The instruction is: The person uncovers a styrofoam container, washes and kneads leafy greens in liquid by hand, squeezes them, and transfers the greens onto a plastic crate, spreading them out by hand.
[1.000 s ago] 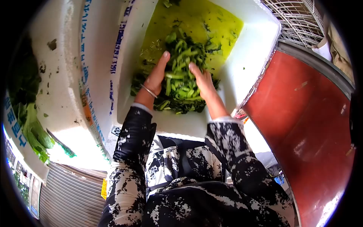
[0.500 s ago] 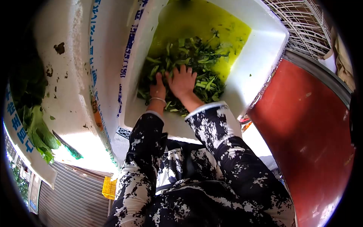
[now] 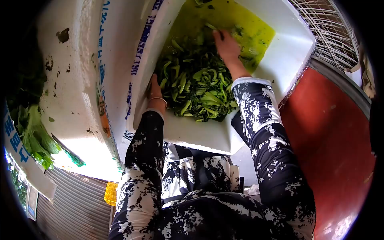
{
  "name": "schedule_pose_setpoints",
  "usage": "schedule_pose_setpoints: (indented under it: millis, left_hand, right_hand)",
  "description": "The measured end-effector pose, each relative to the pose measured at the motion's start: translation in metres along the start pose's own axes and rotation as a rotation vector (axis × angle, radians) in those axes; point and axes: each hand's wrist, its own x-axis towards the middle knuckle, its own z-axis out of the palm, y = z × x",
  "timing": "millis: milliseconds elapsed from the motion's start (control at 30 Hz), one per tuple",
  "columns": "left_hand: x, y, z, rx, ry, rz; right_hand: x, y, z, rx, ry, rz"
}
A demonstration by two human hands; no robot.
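Note:
A heap of leafy greens (image 3: 200,88) lies in a white foam box (image 3: 256,80), partly in yellow-green water (image 3: 196,18). My left hand (image 3: 154,89) is at the box's left inner wall, beside the heap, fingers stretched out and partly hidden behind the greens. Over the water at the far edge of the heap, my right hand (image 3: 229,47) reaches in with thumb and fingers apart. Its fingertips are near loose leaves and partly hidden. I see nothing held firmly in either hand.
Another white foam box (image 3: 76,92) with blue print stands at the left, with a leafy vegetable (image 3: 34,136) beyond it. On the right is a red surface (image 3: 328,144). A white wire rack (image 3: 326,30) stands at the upper right, and a yellow crate (image 3: 111,193) at the lower left.
My hands have moved apart: the left toward the left wall, the right up and right over the water. The greens are now heaped nearer to me, and the box shows slightly shifted right.

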Motion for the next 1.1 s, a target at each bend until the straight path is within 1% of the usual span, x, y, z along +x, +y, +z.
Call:
schedule_pose_setpoints:
  millis: [33, 100, 133, 167, 200, 233, 267, 300, 367, 400, 433, 467, 500, 533, 567, 600, 633, 700, 733, 767, 800, 833, 867, 900, 933, 967, 1000, 1033, 1067, 1100]
  left_hand:
    - [-0.001, -0.005, 0.006, -0.004, 0.004, 0.002]
    - [0.000, -0.014, 0.020, 0.075, 0.037, 0.108]
    - [0.013, -0.020, 0.017, 0.023, -0.097, 0.121]
    - [0.009, -0.018, 0.017, 0.022, -0.099, 0.113]
    - [0.002, -0.011, 0.018, 0.052, -0.151, 0.057]
    - [-0.004, -0.004, 0.019, 0.082, -0.202, 0.007]
    - [-0.011, -0.001, 0.021, 0.042, -0.233, 0.059]
    - [-0.017, 0.003, 0.027, 0.038, -0.236, 0.064]
    - [-0.029, 0.007, 0.039, -0.157, -0.523, 0.140]
    - [-0.031, 0.010, 0.044, -0.163, -0.528, 0.138]
    - [-0.033, 0.013, 0.050, -0.079, -0.572, 0.190]
    - [-0.032, 0.018, 0.057, 0.005, -0.616, 0.247]
    - [-0.022, 0.022, 0.061, 0.000, -0.620, 0.249]
    - [-0.013, 0.022, 0.064, 0.122, -0.613, 0.157]
    - [-0.007, 0.021, 0.064, 0.245, -0.606, 0.066]
    - [-0.004, 0.014, 0.057, 0.371, -0.638, 0.540]
    - [-0.018, 0.016, 0.057, 0.373, -0.641, 0.545]
    - [-0.053, 0.025, 0.060, 0.276, -0.260, 0.104]
    - [-0.026, 0.020, 0.057, 0.277, -0.257, 0.107]
    - [0.018, 0.007, 0.050, 0.069, -0.340, 0.101]
    - [0.045, -0.002, 0.045, -0.142, -0.422, 0.095]
    - [0.043, -0.001, 0.046, -0.141, -0.419, 0.089]
    - [0.040, -0.001, 0.047, -0.038, -0.373, 0.056]
    - [0.035, -0.002, 0.049, 0.065, -0.330, 0.025]
    - [0.031, -0.006, 0.047, 0.068, -0.331, 0.025]
    - [0.027, -0.010, 0.045, 0.010, -0.380, 0.133]
    - [0.023, -0.016, 0.041, -0.047, -0.427, 0.235]
    - [0.017, -0.022, 0.037, -0.105, -0.468, 0.329]
    - [0.013, -0.024, 0.033, -0.104, -0.471, 0.327]
    - [0.007, -0.018, 0.030, 0.000, -0.454, 0.307]
  right_hand:
    - [-0.001, -0.009, 0.007, 0.152, -0.155, -0.062]
    - [-0.023, -0.033, 0.030, 0.129, -0.334, -0.119]
    - [-0.033, -0.049, 0.031, 0.104, -0.458, -0.162]
    - [-0.038, -0.059, 0.026, 0.080, -0.582, -0.205]
    - [-0.038, -0.060, 0.019, 0.078, -0.582, -0.203]
    - [-0.036, -0.061, 0.014, 0.199, -0.775, -0.137]
    - [-0.034, -0.062, 0.008, 0.321, -0.963, -0.073]
    - [-0.040, -0.062, -0.004, 0.317, -0.961, -0.078]
    - [-0.080, -0.056, -0.035, 0.268, -0.652, -0.151]
    - [-0.101, -0.050, -0.039, 0.315, -0.535, -0.187]
    - [-0.123, -0.041, -0.039, 0.361, -0.417, -0.225]
    - [-0.143, -0.039, -0.039, 0.196, -0.347, -0.250]
    - [-0.158, -0.043, -0.042, 0.035, -0.277, -0.272]
    - [-0.170, -0.050, -0.039, 0.031, -0.288, -0.183]
    - [-0.170, -0.056, -0.030, 0.029, -0.231, -0.140]
    - [-0.164, -0.062, -0.018, 0.002, -0.209, -0.082]
    - [-0.155, -0.069, -0.009, -0.023, -0.187, -0.022]
    - [-0.134, -0.080, 0.004, -0.027, -0.223, 0.025]
    - [-0.120, -0.083, 0.012, -0.036, -0.252, 0.065]
    - [-0.107, -0.083, 0.021, -0.032, -0.261, 0.071]
    - [-0.093, -0.080, 0.032, -0.062, -0.237, 0.109]
    - [-0.081, -0.079, 0.037, -0.094, -0.211, 0.147]
    - [-0.071, -0.077, 0.038, -0.096, -0.217, 0.156]
    - [-0.059, -0.078, 0.028, -0.026, -0.326, 0.222]
    - [-0.045, -0.078, 0.021, 0.047, -0.430, 0.280]
    - [-0.023, -0.065, 0.031, 0.051, -0.416, 0.274]
    - [-0.005, -0.042, 0.048, 0.035, -0.415, 0.094]
    - [-0.003, -0.039, 0.038, 0.014, -0.420, -0.081]
    - [0.000, -0.034, 0.025, 0.129, -0.406, 0.082]
    - [0.000, -0.030, 0.014, 0.130, -0.402, 0.080]
